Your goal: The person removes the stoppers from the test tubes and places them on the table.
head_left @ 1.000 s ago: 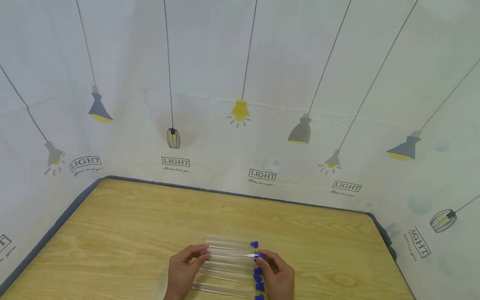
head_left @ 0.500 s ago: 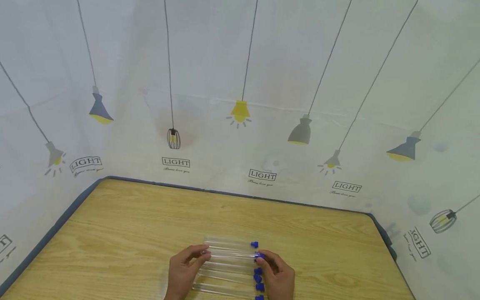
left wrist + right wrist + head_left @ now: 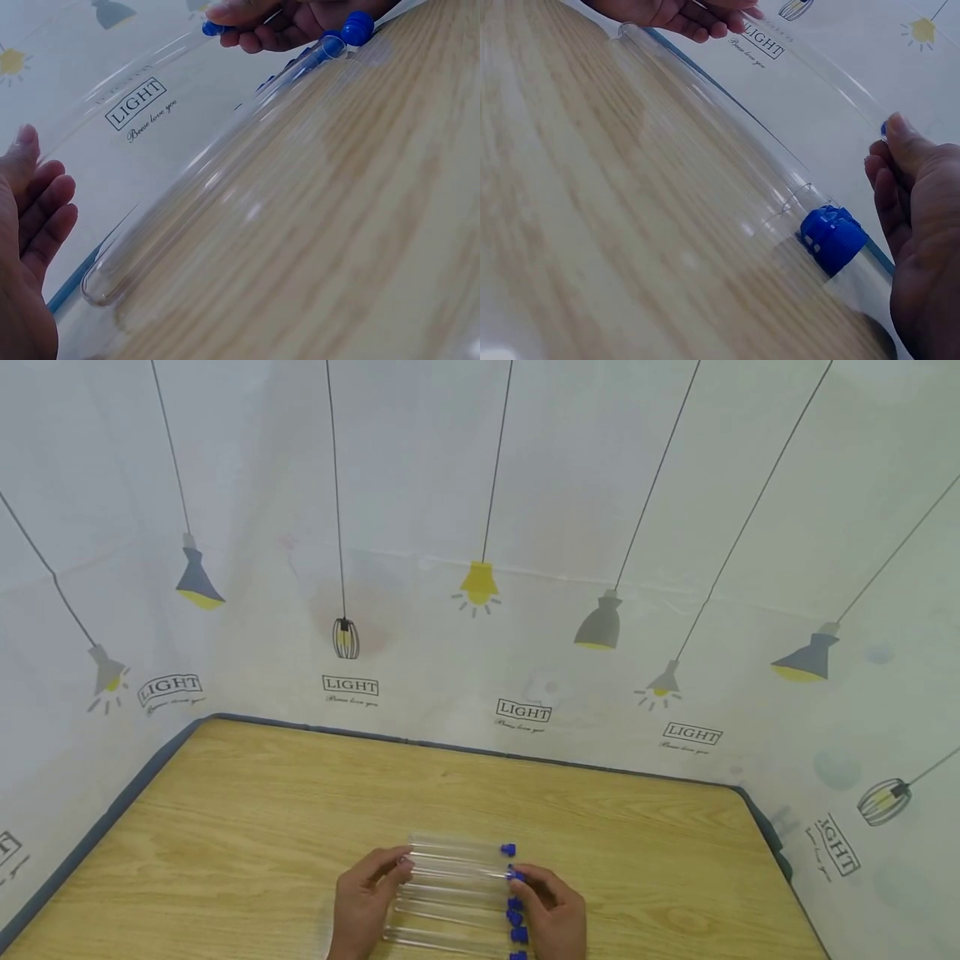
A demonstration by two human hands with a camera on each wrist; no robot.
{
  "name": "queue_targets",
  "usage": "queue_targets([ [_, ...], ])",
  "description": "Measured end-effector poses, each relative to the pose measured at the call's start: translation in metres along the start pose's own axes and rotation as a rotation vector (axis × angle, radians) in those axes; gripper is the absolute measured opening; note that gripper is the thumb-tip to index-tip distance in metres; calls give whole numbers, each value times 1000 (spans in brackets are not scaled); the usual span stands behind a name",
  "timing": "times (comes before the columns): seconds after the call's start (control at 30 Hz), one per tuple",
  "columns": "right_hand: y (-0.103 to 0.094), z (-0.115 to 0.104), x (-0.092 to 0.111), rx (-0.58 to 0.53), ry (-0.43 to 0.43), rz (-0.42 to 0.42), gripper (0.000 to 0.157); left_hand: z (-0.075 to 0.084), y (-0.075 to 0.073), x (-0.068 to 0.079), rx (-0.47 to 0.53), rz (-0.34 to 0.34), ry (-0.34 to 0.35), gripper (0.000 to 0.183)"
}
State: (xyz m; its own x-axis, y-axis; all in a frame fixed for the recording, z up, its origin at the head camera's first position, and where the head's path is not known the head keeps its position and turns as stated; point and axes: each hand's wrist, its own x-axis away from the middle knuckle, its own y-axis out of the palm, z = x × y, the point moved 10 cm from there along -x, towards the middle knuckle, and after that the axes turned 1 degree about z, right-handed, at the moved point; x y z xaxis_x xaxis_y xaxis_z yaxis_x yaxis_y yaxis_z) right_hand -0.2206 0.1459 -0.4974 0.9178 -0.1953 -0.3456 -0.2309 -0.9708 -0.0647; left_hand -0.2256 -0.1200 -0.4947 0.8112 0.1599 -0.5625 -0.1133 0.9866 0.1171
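A clear test tube (image 3: 461,870) is held level above the wooden table, between both hands. The left hand (image 3: 367,893) pinches its closed end between thumb and fingers. At the other end, the right hand (image 3: 555,910) pinches a small blue cap (image 3: 213,28), partly hidden by the fingertips. The right wrist view shows this cap (image 3: 883,129) at the tube's mouth; how deep it sits I cannot tell. Under and around the hands, several more clear tubes (image 3: 450,937) lie side by side, with blue caps (image 3: 519,935) at their right ends.
The wooden table (image 3: 247,827) has a dark blue edge (image 3: 405,742) at the back and sides. Behind it hangs a pale sheet (image 3: 420,485) printed with lamps and the word LIGHT. One blue cap (image 3: 832,238) lies close to the right hand in the right wrist view.
The left hand has shifted slightly to the left, with the tube's closed end. The cap in the right hand sits slightly lower in the head view. Both grips look the same.
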Motion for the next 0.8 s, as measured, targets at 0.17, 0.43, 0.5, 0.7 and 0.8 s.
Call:
queue_targets([
  [0.17,4,12,0,-79,-44,-103,17,-14,-4,4,-21,31,-72,21],
  [0.43,5,23,0,-128,-49,-182,17,-18,-5,5,-3,45,-84,20],
  [0.5,5,24,-1,-131,-45,-200,16,-19,-5,5,0,44,-104,19],
  [0.7,4,26,-1,-99,-32,-216,15,-24,-4,6,32,17,-116,18],
  [0.8,1,29,-1,-83,-9,-189,15,-22,-2,6,49,-2,-90,20],
])
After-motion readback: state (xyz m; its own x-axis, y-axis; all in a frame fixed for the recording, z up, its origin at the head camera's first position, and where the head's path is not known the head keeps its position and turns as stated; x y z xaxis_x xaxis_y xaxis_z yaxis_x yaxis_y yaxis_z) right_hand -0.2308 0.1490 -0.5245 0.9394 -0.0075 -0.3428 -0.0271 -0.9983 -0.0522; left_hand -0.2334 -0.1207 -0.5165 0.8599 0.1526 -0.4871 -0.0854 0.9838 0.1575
